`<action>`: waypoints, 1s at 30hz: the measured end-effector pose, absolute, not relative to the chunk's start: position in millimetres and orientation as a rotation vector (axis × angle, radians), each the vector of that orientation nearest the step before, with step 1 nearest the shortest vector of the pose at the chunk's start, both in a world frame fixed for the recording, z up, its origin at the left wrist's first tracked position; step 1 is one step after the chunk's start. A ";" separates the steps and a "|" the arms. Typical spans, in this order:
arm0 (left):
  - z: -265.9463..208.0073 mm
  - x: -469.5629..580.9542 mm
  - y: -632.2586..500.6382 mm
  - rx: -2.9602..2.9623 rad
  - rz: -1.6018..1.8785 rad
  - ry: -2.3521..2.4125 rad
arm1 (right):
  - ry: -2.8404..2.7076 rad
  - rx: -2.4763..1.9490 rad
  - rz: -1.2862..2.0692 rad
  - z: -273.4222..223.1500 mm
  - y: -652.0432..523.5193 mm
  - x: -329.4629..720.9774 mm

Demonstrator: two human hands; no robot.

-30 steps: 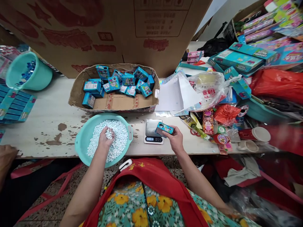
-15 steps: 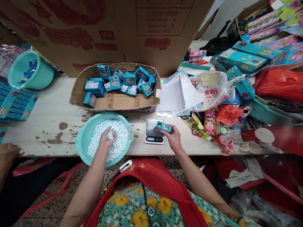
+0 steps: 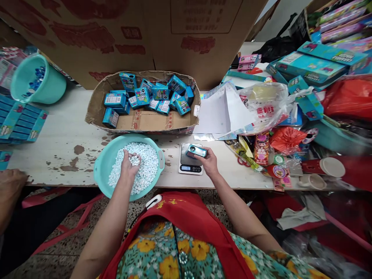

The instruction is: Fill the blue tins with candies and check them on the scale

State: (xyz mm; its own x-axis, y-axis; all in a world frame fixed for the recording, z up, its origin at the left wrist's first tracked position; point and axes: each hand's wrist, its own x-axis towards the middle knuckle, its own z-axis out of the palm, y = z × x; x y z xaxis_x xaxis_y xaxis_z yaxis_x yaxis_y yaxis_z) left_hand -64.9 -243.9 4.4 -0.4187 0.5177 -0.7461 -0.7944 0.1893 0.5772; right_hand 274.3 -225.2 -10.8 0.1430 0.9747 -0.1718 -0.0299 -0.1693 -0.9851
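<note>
Left of centre there was this teal basin (image 3: 100,170), with the left hand (image 3: 130,164) half-curled over it, cupping a bunch of white pellets (image 3: 148,166). Around mid-frame a scale (image 3: 190,169) sat on the table (image 3: 171,170), and a little metallic-looking box (image 3: 196,150) was right over its plate, pinched in the right hand (image 3: 208,161).

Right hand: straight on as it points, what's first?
Likely the near side of the cardboard tray, ahead-left, if the small box in the right hand clears the scale; its height is unclear.
</note>
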 end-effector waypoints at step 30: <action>1.3 -53.0 -229.5 -0.390 1.420 1.207 | -1.040 -1.385 1.232 -28.5 -245.8 315.5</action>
